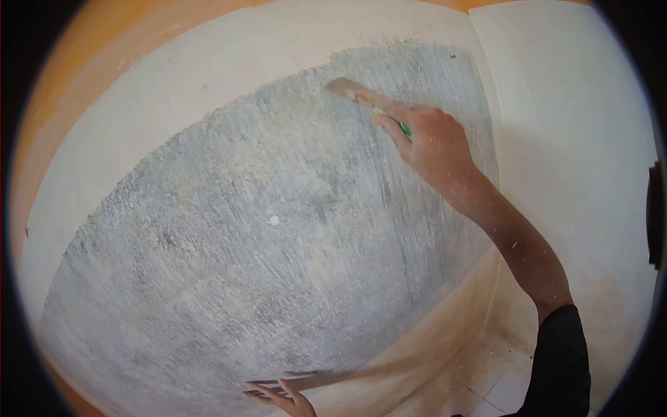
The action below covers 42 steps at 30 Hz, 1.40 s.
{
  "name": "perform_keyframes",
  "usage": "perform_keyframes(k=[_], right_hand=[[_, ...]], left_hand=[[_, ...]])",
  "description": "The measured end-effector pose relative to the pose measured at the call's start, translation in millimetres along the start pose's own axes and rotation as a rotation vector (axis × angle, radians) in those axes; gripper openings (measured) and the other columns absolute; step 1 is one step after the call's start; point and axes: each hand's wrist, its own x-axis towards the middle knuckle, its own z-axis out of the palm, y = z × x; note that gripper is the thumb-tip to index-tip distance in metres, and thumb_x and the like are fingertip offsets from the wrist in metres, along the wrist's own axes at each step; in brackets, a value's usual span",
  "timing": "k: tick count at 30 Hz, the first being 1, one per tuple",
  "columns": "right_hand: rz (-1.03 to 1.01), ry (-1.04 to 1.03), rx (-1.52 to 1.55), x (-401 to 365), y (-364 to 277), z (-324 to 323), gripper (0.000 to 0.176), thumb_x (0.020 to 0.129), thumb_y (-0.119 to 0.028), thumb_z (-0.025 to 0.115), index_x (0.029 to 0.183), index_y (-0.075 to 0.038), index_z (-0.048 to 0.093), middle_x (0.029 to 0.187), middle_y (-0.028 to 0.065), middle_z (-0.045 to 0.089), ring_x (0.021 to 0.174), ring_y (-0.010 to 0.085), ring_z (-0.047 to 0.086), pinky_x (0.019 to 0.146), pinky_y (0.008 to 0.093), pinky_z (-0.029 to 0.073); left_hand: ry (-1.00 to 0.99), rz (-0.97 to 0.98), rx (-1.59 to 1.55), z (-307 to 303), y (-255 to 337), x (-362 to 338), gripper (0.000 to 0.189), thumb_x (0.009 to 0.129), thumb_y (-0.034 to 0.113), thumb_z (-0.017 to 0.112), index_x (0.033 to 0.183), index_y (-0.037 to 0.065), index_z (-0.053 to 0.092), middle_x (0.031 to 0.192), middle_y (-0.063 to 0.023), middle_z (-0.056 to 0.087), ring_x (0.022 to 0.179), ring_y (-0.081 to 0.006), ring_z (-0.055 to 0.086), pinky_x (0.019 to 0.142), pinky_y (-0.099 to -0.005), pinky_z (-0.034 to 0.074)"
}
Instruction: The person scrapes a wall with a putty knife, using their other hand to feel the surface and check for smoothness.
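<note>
My right hand (pixel 434 142) is closed round the green handle of a scraper (pixel 347 90), whose blade lies against the upper part of a rough grey patch (pixel 278 174) on the wall. The index finger stretches along the tool toward the blade. Low in the view, my left hand (pixel 281 399) has its fingers spread near the bottom edge of the grey patch and holds nothing. Whether its fingertips touch the wall is hard to tell. A small white spot (pixel 273 220) marks the middle of the patch.
Smooth cream wall (pixel 229 62) borders the grey patch above, with an orange band (pixel 104 55) beyond it. A pale side wall (pixel 577 153) meets it at a corner on the right. Floor tiles (pixel 497 386) with small crumbs show at the lower right. A dark object (pixel 655 215) stands at the right edge.
</note>
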Motion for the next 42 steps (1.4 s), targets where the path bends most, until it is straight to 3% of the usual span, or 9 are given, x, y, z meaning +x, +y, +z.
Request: perform_keyframes(k=[10, 12, 21, 24, 26, 32, 36, 39, 42], right_hand=[[-0.043, 0.102, -0.171, 23, -12, -8, 0.028, 0.098, -0.032, 0.057, 0.118, -0.017, 0.070, 0.065, 0.0111, 0.066, 0.052, 0.0233, 0.059, 0.058, 0.0360, 0.051], [-0.041, 0.084, -0.208, 18, -13, -10, 0.027, 0.098, -0.032, 0.056, 0.112, -0.017, 0.073, 0.066, 0.0118, 0.066, 0.053, 0.0257, 0.060, 0.062, 0.0373, 0.053], [-0.058, 0.085, -0.126, 27, 1, 1, 0.028, 0.100, -0.033, 0.053, 0.107, -0.015, 0.074, 0.059, 0.0108, 0.062, 0.050, 0.0237, 0.058, 0.052, 0.0346, 0.051], [-0.125, 0.265, -0.151, 44, -17, 4, 0.028, 0.100, -0.032, 0.053, 0.105, -0.015, 0.075, 0.058, 0.0091, 0.062, 0.048, 0.0193, 0.058, 0.048, 0.0333, 0.049], [0.080, -0.061, -0.102, 27, -41, -18, 0.030, 0.099, -0.031, 0.057, 0.121, -0.015, 0.070, 0.060, 0.0072, 0.063, 0.047, 0.0183, 0.054, 0.052, 0.0308, 0.048], [0.025, 0.125, -0.147, 27, -37, -8, 0.030, 0.100, -0.031, 0.055, 0.121, -0.016, 0.070, 0.061, 0.0077, 0.064, 0.048, 0.0171, 0.054, 0.053, 0.0303, 0.050], [0.195, -0.085, -0.072, 22, -44, -10, 0.029, 0.100, -0.031, 0.055, 0.120, -0.016, 0.070, 0.065, 0.0084, 0.066, 0.050, 0.0184, 0.056, 0.055, 0.0325, 0.051], [0.057, 0.195, -0.200, 34, -38, -5, 0.030, 0.100, -0.031, 0.055, 0.118, -0.014, 0.071, 0.068, 0.0096, 0.067, 0.052, 0.0196, 0.059, 0.056, 0.0334, 0.052], [0.121, 0.003, -0.061, 25, -43, -11, 0.031, 0.100, -0.032, 0.055, 0.116, -0.011, 0.072, 0.067, 0.0101, 0.067, 0.053, 0.0202, 0.061, 0.055, 0.0324, 0.052]], left_hand=[[-0.143, -0.043, 0.026, 12, -16, 11, 0.109, 0.091, 0.064, 0.051, 0.151, 0.004, -0.017, 0.146, -0.0404, -0.029, 0.138, -0.0573, -0.022, 0.112, -0.0672, -0.001], [0.094, 0.029, 0.166, 24, -26, 9, 0.091, 0.095, 0.056, 0.053, 0.155, 0.004, 0.009, 0.154, -0.0390, -0.005, 0.143, -0.0539, 0.007, 0.111, -0.0616, 0.022], [0.241, -0.080, 0.438, 55, -21, 18, 0.089, 0.099, 0.058, 0.039, 0.155, -0.001, 0.003, 0.155, -0.0378, 0.003, 0.145, -0.0498, 0.010, 0.108, -0.0633, 0.025], [0.087, -0.180, 0.291, 49, -15, 22, 0.105, 0.092, 0.074, 0.029, 0.151, 0.002, -0.021, 0.149, -0.0371, -0.028, 0.141, -0.0518, -0.024, 0.110, -0.0680, 0.000], [0.078, -0.178, 0.302, 46, -20, 24, 0.104, 0.092, 0.074, 0.029, 0.151, 0.002, -0.019, 0.150, -0.0378, -0.025, 0.142, -0.0521, -0.021, 0.110, -0.0677, 0.002], [0.062, -0.147, 0.246, 37, -2, 18, 0.102, 0.094, 0.071, 0.031, 0.152, 0.001, -0.015, 0.150, -0.0394, -0.022, 0.143, -0.0527, -0.017, 0.111, -0.0678, 0.002], [0.046, -0.146, 0.226, 36, -2, 15, 0.101, 0.094, 0.070, 0.032, 0.152, 0.001, -0.015, 0.150, -0.0400, -0.021, 0.142, -0.0530, -0.017, 0.111, -0.0671, 0.001], [0.079, -0.093, 0.244, 35, -4, 18, 0.100, 0.095, 0.068, 0.032, 0.152, 0.001, -0.014, 0.150, -0.0404, -0.021, 0.142, -0.0532, -0.017, 0.111, -0.0666, 0.000], [0.046, -0.086, 0.200, 30, -2, 15, 0.099, 0.095, 0.068, 0.033, 0.153, 0.003, -0.014, 0.150, -0.0406, -0.021, 0.142, -0.0533, -0.017, 0.112, -0.0652, 0.001]])
